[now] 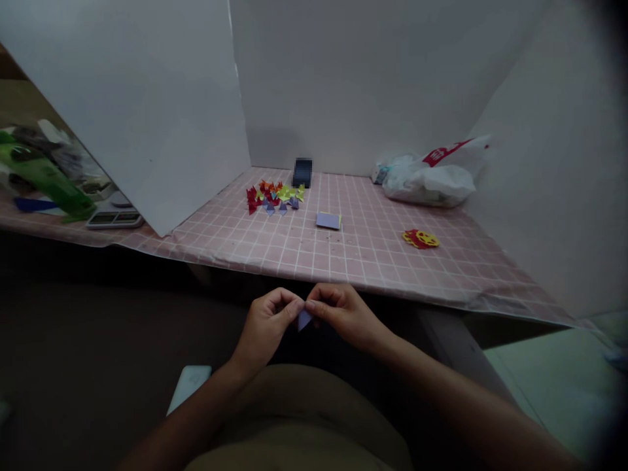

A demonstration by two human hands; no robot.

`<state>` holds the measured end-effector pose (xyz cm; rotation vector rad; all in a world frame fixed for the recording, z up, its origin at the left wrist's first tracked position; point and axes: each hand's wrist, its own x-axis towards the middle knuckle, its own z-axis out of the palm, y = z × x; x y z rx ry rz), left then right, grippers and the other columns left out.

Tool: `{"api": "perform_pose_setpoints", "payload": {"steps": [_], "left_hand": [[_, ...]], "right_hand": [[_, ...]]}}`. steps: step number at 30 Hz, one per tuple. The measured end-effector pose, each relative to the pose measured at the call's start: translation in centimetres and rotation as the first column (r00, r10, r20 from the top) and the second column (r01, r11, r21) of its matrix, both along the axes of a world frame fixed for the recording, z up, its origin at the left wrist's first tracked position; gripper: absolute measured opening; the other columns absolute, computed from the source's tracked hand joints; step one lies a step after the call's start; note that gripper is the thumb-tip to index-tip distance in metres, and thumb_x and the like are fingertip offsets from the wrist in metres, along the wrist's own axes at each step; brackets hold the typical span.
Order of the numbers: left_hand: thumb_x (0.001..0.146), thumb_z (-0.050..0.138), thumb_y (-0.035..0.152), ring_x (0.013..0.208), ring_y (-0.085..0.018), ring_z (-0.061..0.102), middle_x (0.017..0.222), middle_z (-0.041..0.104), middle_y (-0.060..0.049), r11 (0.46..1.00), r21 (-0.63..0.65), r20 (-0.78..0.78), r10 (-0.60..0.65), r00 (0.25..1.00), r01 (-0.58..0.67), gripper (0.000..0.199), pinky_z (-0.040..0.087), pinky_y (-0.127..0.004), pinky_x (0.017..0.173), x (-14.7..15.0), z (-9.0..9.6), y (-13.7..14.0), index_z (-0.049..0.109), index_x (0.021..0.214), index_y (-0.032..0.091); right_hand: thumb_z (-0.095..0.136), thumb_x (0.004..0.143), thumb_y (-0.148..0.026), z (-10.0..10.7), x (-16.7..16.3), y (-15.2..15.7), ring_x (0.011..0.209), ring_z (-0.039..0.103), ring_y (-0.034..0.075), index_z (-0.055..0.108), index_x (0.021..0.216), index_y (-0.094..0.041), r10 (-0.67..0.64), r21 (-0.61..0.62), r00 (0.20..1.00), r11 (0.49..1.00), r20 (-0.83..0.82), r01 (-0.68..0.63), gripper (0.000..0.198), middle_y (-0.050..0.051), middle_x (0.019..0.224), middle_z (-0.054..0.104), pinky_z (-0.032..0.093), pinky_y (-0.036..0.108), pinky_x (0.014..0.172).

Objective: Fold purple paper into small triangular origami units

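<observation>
A small piece of folded lilac paper (pixel 304 320) is pinched between both my hands, in front of the table's near edge. My left hand (pixel 269 324) grips its upper left with thumb and forefinger. From the other side, my right hand (pixel 346 315) pinches it too, and the fingertips nearly meet. Only a pointed lower part of the paper shows; the rest is hidden by my fingers. On the table beyond lies a small stack of lilac and yellow paper (pixel 328 220). Left of that sits a cluster of folded paper pieces (pixel 275 195) in red, orange, yellow and lilac.
A pink checked cloth covers the table (pixel 367 261). White boards (pixel 161 111) enclose it. A dark phone-like device (pixel 302 173) stands at the back, a white plastic bag (pixel 432 180) at right. Red and yellow cut-outs (pixel 420 239) lie nearer. Outside the left board is a kitchen scale (pixel 116 217).
</observation>
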<state>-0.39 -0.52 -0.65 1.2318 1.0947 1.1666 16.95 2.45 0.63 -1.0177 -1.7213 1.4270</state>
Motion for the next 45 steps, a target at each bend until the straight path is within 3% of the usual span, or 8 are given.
{"api": "perform_pose_setpoints", "payload": {"steps": [5,11,18,22,29,33,38,45], "left_hand": [[0.083,0.067,0.033,0.058,-0.011,0.051,0.062,0.059,0.002,0.994,0.042,-0.037,0.104,0.994,-0.102,0.022,0.041,-0.023,0.058,0.11,-0.26,0.05,0.064,0.07,0.016],[0.084,0.066,0.033,0.056,-0.011,0.05,0.058,0.057,0.003,0.982,0.063,-0.03,0.179,0.983,-0.177,0.024,0.04,-0.023,0.057,0.51,-0.25,0.0,0.062,0.069,0.016],[0.083,0.066,0.036,0.057,-0.012,0.053,0.062,0.06,0.001,0.999,0.042,-0.134,0.018,0.991,-0.012,0.024,0.043,-0.023,0.056,0.02,0.14,0.56,0.065,0.07,0.015],[0.082,0.067,0.035,0.055,-0.011,0.052,0.061,0.06,0.001,0.999,0.043,-0.114,0.009,0.993,-0.005,0.025,0.042,-0.022,0.054,-0.13,0.17,0.69,0.065,0.068,0.015],[0.081,0.068,0.034,0.054,-0.011,0.051,0.058,0.059,0.001,0.999,0.036,-0.137,-0.031,0.99,0.037,0.026,0.041,-0.022,0.054,0.22,0.42,0.58,0.064,0.065,0.015],[0.08,0.07,0.036,0.054,-0.009,0.048,0.06,0.058,0.002,0.999,-0.044,0.025,-0.008,1.0,0.009,0.026,0.038,-0.021,0.052,0.35,0.21,0.78,0.063,0.066,0.015],[0.07,0.08,0.04,0.05,-0.007,0.044,0.057,0.052,0.004,0.968,-0.249,0.341,0.05,0.939,0.039,0.033,0.032,-0.019,0.047,0.42,0.12,0.8,0.059,0.064,0.014],[0.063,0.086,0.036,0.048,-0.003,0.04,0.058,0.05,0.005,0.918,-0.356,0.526,0.042,0.85,0.175,0.034,0.027,-0.014,0.042,0.45,0.0,0.74,0.061,0.07,0.014]], "right_hand": [[0.06,0.088,-0.038,-0.43,-0.47,-0.17,0.058,0.055,0.012,0.064,0.076,-0.015,-0.041,-0.045,0.995,0.998,-0.093,0.037,0.026,-0.001,0.062,0.061,0.042,0.026,0.062],[0.071,0.079,-0.037,-0.95,-0.84,-0.27,0.057,0.053,0.011,0.061,0.073,-0.016,-0.07,-0.188,0.976,0.982,-0.205,0.031,0.024,-0.001,0.064,0.062,0.041,0.026,0.061],[0.065,0.083,-0.035,-0.67,-0.25,0.13,0.055,0.048,0.01,0.06,0.073,-0.016,0.002,-0.021,1.0,1.0,-0.02,-0.003,0.022,-0.003,0.06,0.055,0.034,0.023,0.053],[0.061,0.087,-0.039,-0.68,-0.09,0.39,0.054,0.049,0.01,0.059,0.075,-0.016,0.044,-0.055,0.997,0.997,-0.056,-0.047,0.026,-0.002,0.061,0.057,0.037,0.023,0.054],[0.066,0.083,-0.044,-1.01,-0.04,0.49,0.049,0.049,0.009,0.057,0.067,-0.017,-0.049,-0.071,0.991,0.997,-0.121,0.041,0.033,-0.004,0.053,0.055,0.036,0.022,0.05],[0.056,0.09,-0.051,-0.58,-0.18,0.36,0.047,0.05,0.009,0.056,0.064,-0.017,-0.111,-0.104,0.975,0.99,-0.192,0.093,0.043,-0.003,0.055,0.055,0.039,0.023,0.05],[0.072,0.081,-0.047,-0.27,-0.58,-0.02,0.058,0.057,0.01,0.061,0.076,-0.016,0.01,-0.184,0.923,0.979,-0.384,-0.087,0.033,0.0,0.07,0.064,0.046,0.025,0.059],[0.078,0.078,-0.038,-1.07,-0.69,-0.11,0.059,0.057,0.01,0.063,0.08,-0.015,0.026,-0.235,0.885,0.96,-0.466,-0.152,0.027,0.001,0.073,0.066,0.046,0.024,0.059]]}}
